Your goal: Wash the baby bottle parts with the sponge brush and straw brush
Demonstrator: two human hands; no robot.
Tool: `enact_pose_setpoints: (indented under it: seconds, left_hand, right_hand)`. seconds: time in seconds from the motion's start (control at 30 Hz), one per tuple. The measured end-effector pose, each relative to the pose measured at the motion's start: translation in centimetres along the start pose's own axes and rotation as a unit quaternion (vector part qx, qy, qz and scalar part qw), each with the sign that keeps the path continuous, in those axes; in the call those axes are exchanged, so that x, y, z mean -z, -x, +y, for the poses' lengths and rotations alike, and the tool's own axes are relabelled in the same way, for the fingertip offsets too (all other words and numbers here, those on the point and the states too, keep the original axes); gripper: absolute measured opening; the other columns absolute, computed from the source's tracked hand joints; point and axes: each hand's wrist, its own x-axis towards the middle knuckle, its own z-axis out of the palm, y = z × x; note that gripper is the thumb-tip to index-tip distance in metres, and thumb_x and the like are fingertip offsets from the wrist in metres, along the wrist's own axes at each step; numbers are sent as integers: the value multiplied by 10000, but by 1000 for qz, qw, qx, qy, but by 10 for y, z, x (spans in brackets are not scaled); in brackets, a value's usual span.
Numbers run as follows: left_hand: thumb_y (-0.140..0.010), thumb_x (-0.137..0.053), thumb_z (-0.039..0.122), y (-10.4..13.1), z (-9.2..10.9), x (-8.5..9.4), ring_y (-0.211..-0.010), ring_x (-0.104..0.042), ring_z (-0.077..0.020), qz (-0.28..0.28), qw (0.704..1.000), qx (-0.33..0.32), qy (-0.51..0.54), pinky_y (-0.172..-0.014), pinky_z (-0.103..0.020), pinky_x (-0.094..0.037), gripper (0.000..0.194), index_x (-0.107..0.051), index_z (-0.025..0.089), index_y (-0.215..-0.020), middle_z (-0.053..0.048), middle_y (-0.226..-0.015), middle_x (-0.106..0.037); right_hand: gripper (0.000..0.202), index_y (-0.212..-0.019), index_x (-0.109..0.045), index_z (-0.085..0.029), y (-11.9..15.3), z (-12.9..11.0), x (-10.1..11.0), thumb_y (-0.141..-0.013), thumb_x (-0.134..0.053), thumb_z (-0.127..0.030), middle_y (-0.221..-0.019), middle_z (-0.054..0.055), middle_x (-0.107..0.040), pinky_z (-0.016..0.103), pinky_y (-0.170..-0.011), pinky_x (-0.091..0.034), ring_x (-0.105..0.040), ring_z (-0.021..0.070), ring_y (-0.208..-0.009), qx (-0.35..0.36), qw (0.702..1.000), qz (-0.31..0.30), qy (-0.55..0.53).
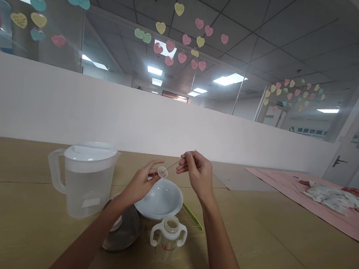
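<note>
My left hand (144,181) pinches a small round whitish piece (162,172) above the white bowl (159,201). A thin dark wire-like rod (173,164) runs from that piece up to my right hand (197,170), whose fingers are closed on its other end. Below the hands stands a clear bottle with two white handles and red lettering (169,236), its top open. A dark metal tray (124,233) lies partly under my left forearm, with a white item (116,224) on it, mostly hidden.
A lidded clear pitcher (88,180) stands at the left. A green stick (192,216) lies right of the bowl. Farther right, a doll-like figure in patterned clothes (330,197) lies on a pink cloth (289,189). A white wall (136,121) borders the table's back.
</note>
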Motion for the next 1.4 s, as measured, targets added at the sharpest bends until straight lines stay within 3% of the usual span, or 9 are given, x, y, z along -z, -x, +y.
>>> enact_pose_setpoints:
  seconds: [0.13,0.23,0.43,0.57,0.73,0.87,0.97,1.2,1.4]
  left_hand:
    - [-810,-482,384,0,3,6,-845,-610,-199,20,1000,-17,-11,-682,-265,-452,447,-424,174,-1200,-91,-932,-663]
    - [-808,-489,378,-1,5,9,-793,-605,-190,41,999,-16,-19,-625,-239,-435,455,-416,178,-1209,-76,-870,-667]
    - [-813,-488,344,0,8,6,-701,-570,-143,49,998,-35,-3,-555,-189,-391,464,-401,186,-1241,-18,-719,-631]
    - [-805,-510,338,-2,9,3,-702,-575,-135,63,997,-39,-11,-553,-187,-403,512,-374,192,-1276,-23,-754,-644]
    - [-767,-555,355,-3,15,-3,-818,-614,-179,69,997,-30,-5,-663,-246,-472,537,-427,183,-1258,-68,-883,-680]
    - [-766,-556,357,0,29,-7,-833,-630,-206,46,998,-29,-29,-611,-256,-490,502,-468,188,-1231,-70,-880,-695]
    - [-771,-553,332,3,39,-9,-837,-636,-194,35,998,-41,-29,-677,-268,-506,453,-504,191,-1200,-54,-869,-702]
    - [-768,-555,334,6,47,-9,-846,-642,-217,14,998,-38,-49,-780,-318,-508,269,-666,187,-964,-51,-899,-701]
    - [-748,-562,293,3,39,-5,-791,-649,-205,31,999,-31,-30,-769,-320,-517,206,-688,171,-855,-50,-864,-704]
  right_hand:
    - [360,-742,-553,-138,1,14,-17,-798,-484,-486,-607,11,-564,235,-468,-503,-546,97,-455,-14,999,-27,-18]
    - [348,-741,-568,-136,2,22,-24,-808,-465,-462,-589,1,-548,196,-399,-418,-484,75,-410,-12,999,-41,4]
    - [305,-651,-606,-138,6,26,-34,-813,-457,-349,-528,-11,-495,200,-471,-330,-424,80,-491,57,992,-42,108]
    - [286,-624,-614,-145,5,24,-34,-798,-470,-321,-550,1,-531,215,-481,-312,-411,88,-500,73,987,-42,135]
    - [273,-647,-650,-151,-2,12,-12,-786,-495,-328,-591,16,-566,222,-514,-358,-476,102,-543,80,991,32,105]
    - [293,-650,-650,-141,-5,0,12,-756,-542,-391,-533,-8,-495,212,-423,-328,-422,78,-453,47,991,117,43]
    - [298,-657,-649,-134,-5,-5,20,-735,-575,-411,-504,-22,-458,208,-374,-305,-386,63,-401,41,988,149,-4]
    - [286,-650,-641,-128,-6,-5,21,-716,-606,-404,-529,-4,-486,208,-364,-348,-418,70,-419,54,974,214,-41]
    - [320,-665,-635,-124,-3,-3,2,-716,-595,-438,-526,-7,-484,209,-366,-358,-431,72,-414,28,985,162,-46]
